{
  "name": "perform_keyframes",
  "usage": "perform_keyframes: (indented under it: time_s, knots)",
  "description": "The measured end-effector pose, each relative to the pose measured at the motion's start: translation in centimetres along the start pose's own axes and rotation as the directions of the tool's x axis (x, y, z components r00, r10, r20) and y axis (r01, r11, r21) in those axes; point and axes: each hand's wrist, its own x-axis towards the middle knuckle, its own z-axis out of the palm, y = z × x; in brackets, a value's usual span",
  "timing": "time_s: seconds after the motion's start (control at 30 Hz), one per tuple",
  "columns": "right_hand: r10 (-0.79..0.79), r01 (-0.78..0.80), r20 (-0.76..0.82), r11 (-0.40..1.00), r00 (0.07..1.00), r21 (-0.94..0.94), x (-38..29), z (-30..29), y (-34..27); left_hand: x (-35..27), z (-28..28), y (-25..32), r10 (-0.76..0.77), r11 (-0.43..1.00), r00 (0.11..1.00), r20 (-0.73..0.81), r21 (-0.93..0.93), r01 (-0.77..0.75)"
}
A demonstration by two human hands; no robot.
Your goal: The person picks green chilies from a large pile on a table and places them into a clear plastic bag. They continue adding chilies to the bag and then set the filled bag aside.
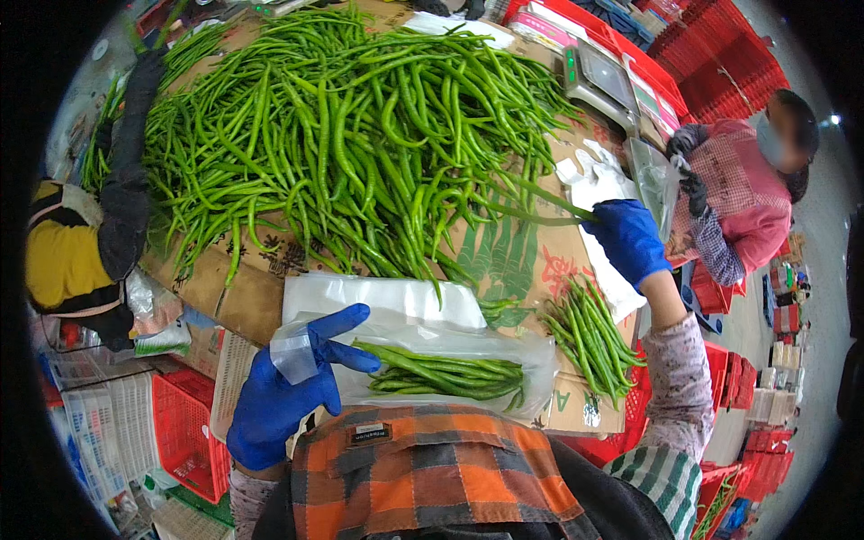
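Observation:
My left hand [297, 378], in a blue glove, has its fingers spread at the left end of a clear plastic bag [540, 351]; a piece of clear film lies over its fingers. Long green chili peppers [445, 374] lie lengthwise in that bag. To the right, my right hand [628, 239], also blue-gloved, is closed on the ends of a few long green peppers [540, 196] at the edge of the large pepper heap [351, 135]. A smaller bunch of peppers [590, 337] rests on the cardboard below it. White plastic bags [385, 300] lie flat behind the filled one.
A digital scale [601, 84] stands at the upper right. One person [736, 182] at the right handles a clear bag; another person's dark sleeve [128, 162] reaches in from the left. Red crates [189, 432] stand below the cardboard-covered table [250, 307].

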Motion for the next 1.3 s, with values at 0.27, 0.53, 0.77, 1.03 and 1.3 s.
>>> perform_keyframes:
  time_s: [0.27,0.53,0.77,1.03,1.3]
  knots:
    - [0.309,-0.272,0.206,0.188,0.929,0.944,-7.0,-1.9,-3.8,-0.2,1.4,0.5,0.043,0.994,0.999,0.026,0.103,-0.046]
    - [0.051,-0.038,0.097,-0.671,0.994,0.74,-9.0,-2.2,-7.1,-1.4,1.5,-0.1,0.036,0.993,0.997,0.066,0.107,-0.042]
    - [0.255,0.124,0.058,-0.639,0.965,0.759,-11.0,-2.2,-8.9,-2.0,2.1,-0.6,0.113,0.974,0.992,0.05,0.191,-0.121]
    - [0.548,-0.575,0.18,0.798,0.817,0.18,-19.7,4.2,-4.2,-3.0,0.3,-0.1,-0.066,0.997,0.979,0.195,0.043,0.058]
    - [0.614,-0.558,0.096,0.628,0.784,0.543,-16.3,1.6,-9.1,-3.8,-0.7,0.2,-0.262,0.963,0.875,0.406,0.168,0.21]
